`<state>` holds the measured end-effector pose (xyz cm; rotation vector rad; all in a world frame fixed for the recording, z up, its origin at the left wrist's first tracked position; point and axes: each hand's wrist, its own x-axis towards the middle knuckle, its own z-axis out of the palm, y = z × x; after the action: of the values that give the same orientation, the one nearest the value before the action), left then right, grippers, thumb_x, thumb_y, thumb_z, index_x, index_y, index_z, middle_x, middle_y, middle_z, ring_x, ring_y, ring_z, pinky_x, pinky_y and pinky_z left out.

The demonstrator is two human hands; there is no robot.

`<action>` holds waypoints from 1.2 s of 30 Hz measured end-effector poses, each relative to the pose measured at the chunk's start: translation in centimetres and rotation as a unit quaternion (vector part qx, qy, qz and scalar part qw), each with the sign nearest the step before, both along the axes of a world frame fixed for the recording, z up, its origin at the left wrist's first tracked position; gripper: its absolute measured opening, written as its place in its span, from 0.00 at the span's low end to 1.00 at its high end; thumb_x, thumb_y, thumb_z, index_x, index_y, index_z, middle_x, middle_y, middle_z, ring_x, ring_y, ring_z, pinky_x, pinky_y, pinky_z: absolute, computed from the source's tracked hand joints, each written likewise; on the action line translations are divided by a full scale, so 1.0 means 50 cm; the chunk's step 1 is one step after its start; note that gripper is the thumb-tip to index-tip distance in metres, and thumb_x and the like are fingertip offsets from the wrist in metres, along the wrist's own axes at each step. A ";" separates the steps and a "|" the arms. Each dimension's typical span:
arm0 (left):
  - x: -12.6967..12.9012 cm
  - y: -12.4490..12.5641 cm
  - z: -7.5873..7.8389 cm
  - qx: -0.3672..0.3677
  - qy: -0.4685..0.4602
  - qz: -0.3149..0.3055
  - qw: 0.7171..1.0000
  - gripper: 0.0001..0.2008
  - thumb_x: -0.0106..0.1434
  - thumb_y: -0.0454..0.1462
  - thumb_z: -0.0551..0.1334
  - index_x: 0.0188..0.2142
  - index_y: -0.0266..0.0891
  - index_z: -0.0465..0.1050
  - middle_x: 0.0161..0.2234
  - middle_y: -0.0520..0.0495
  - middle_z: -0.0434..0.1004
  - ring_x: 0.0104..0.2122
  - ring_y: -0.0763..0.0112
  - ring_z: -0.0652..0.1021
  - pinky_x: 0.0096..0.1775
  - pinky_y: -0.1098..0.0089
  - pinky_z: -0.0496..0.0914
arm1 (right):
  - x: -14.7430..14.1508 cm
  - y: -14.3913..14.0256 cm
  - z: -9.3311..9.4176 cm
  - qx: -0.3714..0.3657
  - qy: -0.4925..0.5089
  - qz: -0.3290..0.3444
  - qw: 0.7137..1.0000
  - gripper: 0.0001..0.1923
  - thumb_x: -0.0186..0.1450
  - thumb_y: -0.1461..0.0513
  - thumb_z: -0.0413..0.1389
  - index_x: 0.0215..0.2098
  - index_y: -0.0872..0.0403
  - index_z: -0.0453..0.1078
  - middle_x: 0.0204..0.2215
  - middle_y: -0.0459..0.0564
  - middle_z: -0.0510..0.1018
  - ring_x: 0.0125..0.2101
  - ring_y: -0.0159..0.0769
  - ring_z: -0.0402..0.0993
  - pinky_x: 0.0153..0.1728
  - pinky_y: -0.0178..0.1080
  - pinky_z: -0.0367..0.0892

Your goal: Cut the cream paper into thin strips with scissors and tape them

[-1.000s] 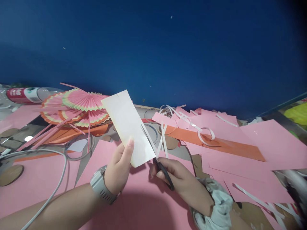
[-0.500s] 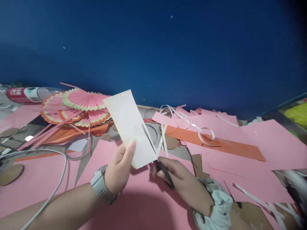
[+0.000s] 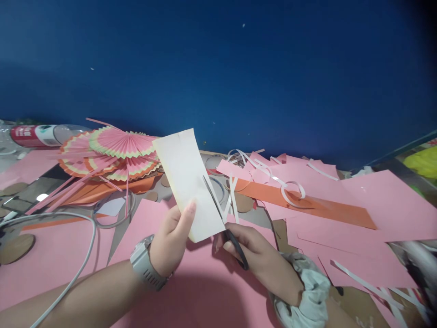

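A pale rectangular sheet of paper point(image 3: 184, 173) with a yellowish left edge is held up in front of me. My left hand point(image 3: 174, 232), with a grey watch on its wrist, pinches the lower left part, thumb on top. My right hand point(image 3: 247, 248), a pale scrunchie round its wrist, grips the black-handled scissors point(image 3: 241, 253). The scissor blades lie along the paper's right edge, pointing up and away. Part of the lower blade is hidden by the paper. White cut strips point(image 3: 233, 196) lie just beyond the blades.
Pleated pink paper fans point(image 3: 124, 146) lie at the back left near a plastic bottle point(image 3: 30, 135). Pink sheets point(image 3: 317, 182) and an orange strip point(image 3: 334, 209) spread to the right. A white cable point(image 3: 92, 246) loops across the left. A blue wall point(image 3: 218, 68) rises behind.
The paper has shifted slightly right and its top edge has tilted a little. The scissors stay at its right edge, and both hands keep their holds.
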<state>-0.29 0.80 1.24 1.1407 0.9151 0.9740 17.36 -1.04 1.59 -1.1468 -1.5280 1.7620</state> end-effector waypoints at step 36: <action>0.002 -0.004 -0.009 -0.042 -0.008 -0.022 0.999 0.23 0.66 0.47 0.49 0.27 0.33 0.74 0.21 0.45 0.75 0.21 0.72 0.73 0.24 0.74 0.66 | -0.005 -0.001 -0.006 -0.016 0.047 -0.012 0.999 0.17 0.64 0.50 0.51 0.29 0.55 0.59 0.22 0.44 0.63 0.22 0.30 0.59 0.23 0.34 0.59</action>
<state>-0.21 0.61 0.78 1.0765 0.9058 0.8999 17.12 -1.11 1.30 -1.0768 -1.4301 1.8057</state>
